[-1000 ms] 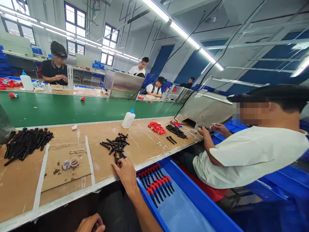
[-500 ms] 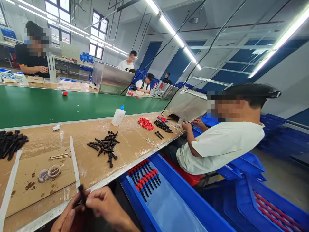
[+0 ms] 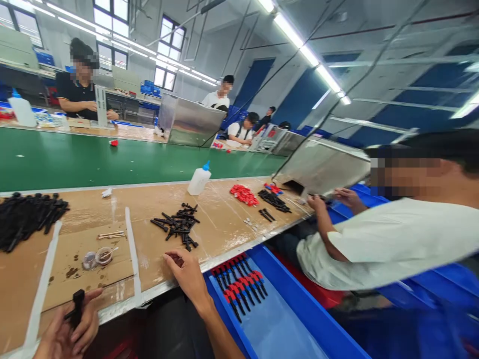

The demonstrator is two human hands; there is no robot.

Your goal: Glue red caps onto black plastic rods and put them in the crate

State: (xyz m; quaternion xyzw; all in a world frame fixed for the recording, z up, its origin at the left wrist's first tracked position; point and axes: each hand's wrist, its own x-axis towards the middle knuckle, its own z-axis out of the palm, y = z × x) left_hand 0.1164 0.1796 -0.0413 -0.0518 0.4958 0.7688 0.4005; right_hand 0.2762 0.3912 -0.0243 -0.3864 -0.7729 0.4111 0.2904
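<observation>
My left hand [image 3: 84,326] is closed around a black plastic rod-like part [image 3: 78,301] with a blocky head, at the bench's near edge on the lower left. My right hand [image 3: 187,274] is over the front edge, its fingers loosely bent and apart, and nothing shows in them. Just beyond it lies a loose heap of similar black parts [image 3: 177,227]. Small round tubs [image 3: 104,256] with brown residue and a swab stand on a stained cardboard sheet [image 3: 119,276], beside several cotton swabs [image 3: 111,235].
A larger black pile [image 3: 30,219] lies left. A white bottle [image 3: 199,180] with a blue tip and red pieces [image 3: 243,195] stand farther back. At right, a blue bin [image 3: 295,299] holds rows of red-black assemblies [image 3: 245,289]. A co-worker [image 3: 355,244] sits close by; a green belt [image 3: 149,162] runs behind.
My right hand has come away from the black part and moved right toward the loose heap. My left hand keeps the part, now lower left. The view has shifted left.
</observation>
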